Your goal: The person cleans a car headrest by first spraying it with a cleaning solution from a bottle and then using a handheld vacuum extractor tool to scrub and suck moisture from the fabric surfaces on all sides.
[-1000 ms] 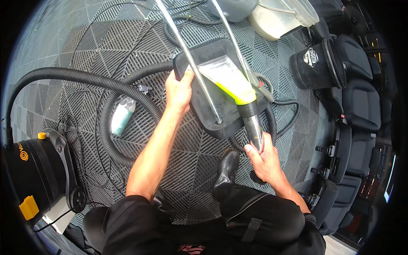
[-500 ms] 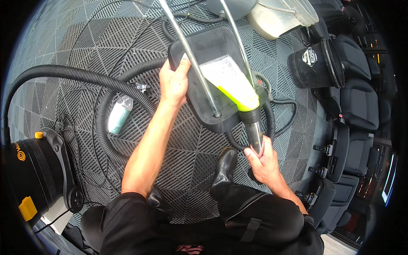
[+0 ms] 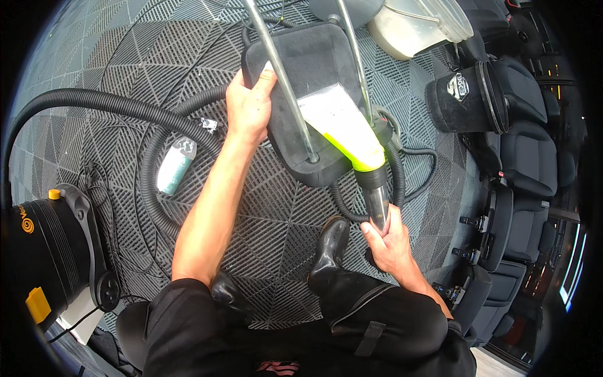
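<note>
My left hand (image 3: 249,108) is closed around the left edge of a dark fabric car headrest (image 3: 314,55), thumb on top. Two metal posts stick up from the headrest toward the far side. Lower right, my right hand (image 3: 392,244) is wrapped around the tube of a vacuum nozzle (image 3: 347,135). This nozzle has a wide clear head, a yellow-green neck and a dark tube. Its clear head lies over the headrest between the posts; whether its lip touches the fabric I cannot tell.
A ribbed black hose (image 3: 107,100) loops over the grid floor from a black machine (image 3: 50,251) at left. A teal bottle (image 3: 176,168) lies inside the loop. At right are a black bucket (image 3: 461,103), a whitish bucket (image 3: 418,28) and car seats (image 3: 531,147).
The headrest and my left hand have shifted slightly up and to the left. My right hand stays nearly in place, and the nozzle's neck sits slightly lower.
</note>
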`<state>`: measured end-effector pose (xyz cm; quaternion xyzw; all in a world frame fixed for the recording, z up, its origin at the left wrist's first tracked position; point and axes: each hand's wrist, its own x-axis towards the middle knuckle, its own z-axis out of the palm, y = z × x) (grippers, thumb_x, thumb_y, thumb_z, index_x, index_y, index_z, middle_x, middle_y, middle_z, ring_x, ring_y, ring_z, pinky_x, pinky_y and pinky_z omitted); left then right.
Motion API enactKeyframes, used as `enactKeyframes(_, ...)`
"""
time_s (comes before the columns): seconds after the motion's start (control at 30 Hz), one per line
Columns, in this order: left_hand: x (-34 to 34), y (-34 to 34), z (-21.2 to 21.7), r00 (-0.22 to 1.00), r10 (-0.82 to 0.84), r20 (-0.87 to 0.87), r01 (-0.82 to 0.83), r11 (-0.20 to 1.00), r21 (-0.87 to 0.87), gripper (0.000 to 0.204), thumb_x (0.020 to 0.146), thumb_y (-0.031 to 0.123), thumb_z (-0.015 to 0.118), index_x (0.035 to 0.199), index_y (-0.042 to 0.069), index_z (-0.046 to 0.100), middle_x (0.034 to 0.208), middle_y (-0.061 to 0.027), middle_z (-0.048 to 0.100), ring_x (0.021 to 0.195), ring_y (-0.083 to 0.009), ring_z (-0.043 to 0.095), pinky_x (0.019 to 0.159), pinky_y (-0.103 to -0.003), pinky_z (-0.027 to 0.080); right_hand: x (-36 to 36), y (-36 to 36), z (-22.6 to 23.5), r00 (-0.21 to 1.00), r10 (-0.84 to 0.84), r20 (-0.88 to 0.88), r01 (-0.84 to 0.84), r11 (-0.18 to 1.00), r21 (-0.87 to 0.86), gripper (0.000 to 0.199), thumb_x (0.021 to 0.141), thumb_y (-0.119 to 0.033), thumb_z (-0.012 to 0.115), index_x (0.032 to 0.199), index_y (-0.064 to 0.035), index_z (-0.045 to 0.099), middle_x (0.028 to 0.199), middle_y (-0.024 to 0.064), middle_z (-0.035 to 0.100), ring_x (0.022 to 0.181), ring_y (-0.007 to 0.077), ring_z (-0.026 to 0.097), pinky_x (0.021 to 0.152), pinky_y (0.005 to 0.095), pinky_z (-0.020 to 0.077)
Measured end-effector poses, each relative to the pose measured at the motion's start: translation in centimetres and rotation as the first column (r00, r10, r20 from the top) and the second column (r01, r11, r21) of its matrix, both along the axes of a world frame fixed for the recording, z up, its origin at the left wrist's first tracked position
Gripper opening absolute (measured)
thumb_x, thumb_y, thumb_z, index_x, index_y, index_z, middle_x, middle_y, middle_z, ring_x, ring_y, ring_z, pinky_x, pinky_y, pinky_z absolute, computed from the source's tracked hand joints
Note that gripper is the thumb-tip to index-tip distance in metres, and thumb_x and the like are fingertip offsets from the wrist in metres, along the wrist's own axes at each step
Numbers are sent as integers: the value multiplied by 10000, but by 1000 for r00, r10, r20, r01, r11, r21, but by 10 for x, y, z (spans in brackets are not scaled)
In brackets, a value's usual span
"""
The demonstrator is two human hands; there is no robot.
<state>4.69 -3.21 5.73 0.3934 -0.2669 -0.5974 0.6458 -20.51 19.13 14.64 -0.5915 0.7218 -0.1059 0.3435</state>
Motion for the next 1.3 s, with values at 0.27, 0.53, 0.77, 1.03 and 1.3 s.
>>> enactKeyframes(0.27,9,-8,7,998,19,61,-13,995,-96,332,976,281,729,1141,2,658,1027,-47,690,912,-130,632,842,-307,526,-1,3,-2,1000,7,-9,-7,1000,-7,548,945,-263,705,1325,27,439,955,192,685,873,371,711,791,450,561)
enactKeyframes(0.53,24,-20,13,973,86,216,-28,966,-257,335,955,258,757,1133,-12,669,1018,-54,707,899,-121,644,804,-275,529,-4,8,-2,999,11,-53,-9,999,39,534,935,-259,715,1313,21,463,928,206,703,848,382,722,764,456,566)
enactKeyframes(0.77,31,-17,24,936,109,335,-9,957,-288,337,959,250,753,1152,-14,674,1040,-63,739,943,-121,669,860,-283,531,-5,-6,13,999,6,-46,2,987,163,558,913,-282,745,1318,-8,477,918,194,713,872,349,735,783,445,567)
enactKeyframes(1.03,35,-16,33,899,150,412,-7,945,-328,349,935,237,776,1145,-21,672,1023,-71,745,892,-124,680,810,-290,543,-1,-28,23,994,106,-15,-105,994,12,890,851,-237,801,1539,2,289,1356,296,555,1271,423,568,1056,448,476)
enactKeyframes(1.3,48,-35,42,804,151,576,56,944,-324,394,957,259,734,1286,58,654,1150,-106,733,1013,-249,691,972,-384,533,114,-59,53,555,831,-30,-817,537,-211,315,841,-85,678,1145,-13,630,1034,146,654,975,324,648,839,447,511)
